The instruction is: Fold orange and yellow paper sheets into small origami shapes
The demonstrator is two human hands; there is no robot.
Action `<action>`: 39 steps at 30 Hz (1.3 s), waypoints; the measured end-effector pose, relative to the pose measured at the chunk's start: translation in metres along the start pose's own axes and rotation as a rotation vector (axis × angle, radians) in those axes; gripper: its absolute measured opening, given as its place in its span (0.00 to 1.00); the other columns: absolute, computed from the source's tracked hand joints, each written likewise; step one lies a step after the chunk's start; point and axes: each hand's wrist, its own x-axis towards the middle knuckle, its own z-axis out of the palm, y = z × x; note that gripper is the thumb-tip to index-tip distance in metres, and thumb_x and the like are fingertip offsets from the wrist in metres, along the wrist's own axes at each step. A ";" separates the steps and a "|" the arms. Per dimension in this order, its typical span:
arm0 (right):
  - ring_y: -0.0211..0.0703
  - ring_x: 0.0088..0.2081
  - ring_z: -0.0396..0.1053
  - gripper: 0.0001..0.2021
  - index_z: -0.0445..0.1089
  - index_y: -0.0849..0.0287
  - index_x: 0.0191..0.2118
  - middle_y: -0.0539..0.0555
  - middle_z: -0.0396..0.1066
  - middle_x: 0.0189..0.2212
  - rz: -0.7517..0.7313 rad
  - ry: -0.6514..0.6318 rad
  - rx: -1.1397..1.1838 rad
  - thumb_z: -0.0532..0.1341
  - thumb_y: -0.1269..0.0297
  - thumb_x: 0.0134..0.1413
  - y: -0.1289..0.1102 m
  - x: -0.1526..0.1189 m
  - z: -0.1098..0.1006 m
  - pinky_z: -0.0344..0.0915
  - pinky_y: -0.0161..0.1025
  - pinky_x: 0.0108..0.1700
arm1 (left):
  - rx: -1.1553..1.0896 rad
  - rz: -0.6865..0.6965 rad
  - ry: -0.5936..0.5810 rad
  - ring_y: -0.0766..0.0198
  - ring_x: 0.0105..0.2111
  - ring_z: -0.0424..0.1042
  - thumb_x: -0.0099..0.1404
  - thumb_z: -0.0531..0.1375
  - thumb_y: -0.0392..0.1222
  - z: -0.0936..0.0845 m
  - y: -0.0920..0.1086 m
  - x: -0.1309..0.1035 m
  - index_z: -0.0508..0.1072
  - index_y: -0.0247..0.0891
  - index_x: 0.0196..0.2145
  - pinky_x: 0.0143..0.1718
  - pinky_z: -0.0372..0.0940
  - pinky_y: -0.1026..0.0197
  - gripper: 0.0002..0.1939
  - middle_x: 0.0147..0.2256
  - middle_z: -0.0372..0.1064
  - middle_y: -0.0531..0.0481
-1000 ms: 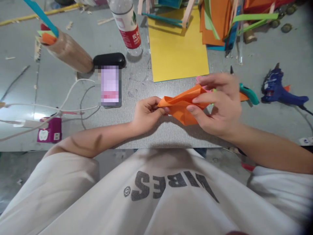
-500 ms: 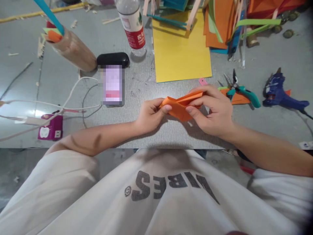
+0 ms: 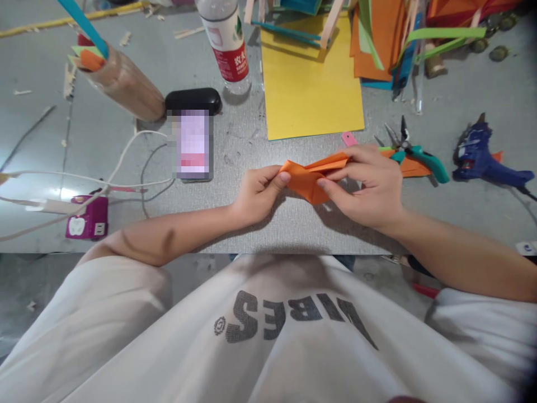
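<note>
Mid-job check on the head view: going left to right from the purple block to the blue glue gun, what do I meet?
Purple block, phone, left hand, folded orange paper, right hand, teal-handled pliers, blue glue gun.

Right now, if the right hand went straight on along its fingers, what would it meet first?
Past the folded piece of orange paper it holds, the right hand would probably meet the left hand, which grips the paper's other end; exact depth is unclear in this one view.
</note>
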 end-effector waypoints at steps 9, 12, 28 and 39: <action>0.73 0.61 0.88 0.08 0.88 0.42 0.40 0.59 0.92 0.53 0.011 0.018 0.000 0.73 0.57 0.75 0.008 0.003 -0.004 0.80 0.72 0.63 | 0.038 0.078 -0.021 0.55 0.39 0.86 0.85 0.65 0.80 -0.002 -0.005 0.001 0.91 0.44 0.45 0.44 0.79 0.51 0.35 0.39 0.89 0.46; 0.67 0.51 0.89 0.13 0.84 0.43 0.35 0.56 0.90 0.45 -0.073 0.133 0.232 0.78 0.48 0.72 0.019 0.007 0.006 0.81 0.70 0.60 | 0.055 0.139 -0.008 0.57 0.36 0.83 0.85 0.65 0.80 -0.004 -0.009 0.004 0.91 0.44 0.44 0.40 0.77 0.52 0.35 0.36 0.87 0.47; 0.59 0.46 0.86 0.24 0.77 0.41 0.45 0.53 0.84 0.43 -0.332 0.548 0.521 0.87 0.38 0.59 0.041 0.017 0.044 0.86 0.66 0.61 | -0.003 0.214 0.104 0.64 0.29 0.76 0.80 0.76 0.74 0.002 -0.013 0.014 0.91 0.43 0.36 0.33 0.70 0.58 0.31 0.29 0.81 0.51; 0.58 0.42 0.87 0.25 0.85 0.46 0.42 0.53 0.86 0.37 -0.103 0.334 0.731 0.87 0.32 0.61 0.047 0.020 0.044 0.88 0.65 0.58 | -0.111 0.180 0.115 0.57 0.39 0.87 0.78 0.73 0.81 0.000 -0.021 0.014 0.89 0.42 0.38 0.42 0.81 0.55 0.37 0.36 0.87 0.48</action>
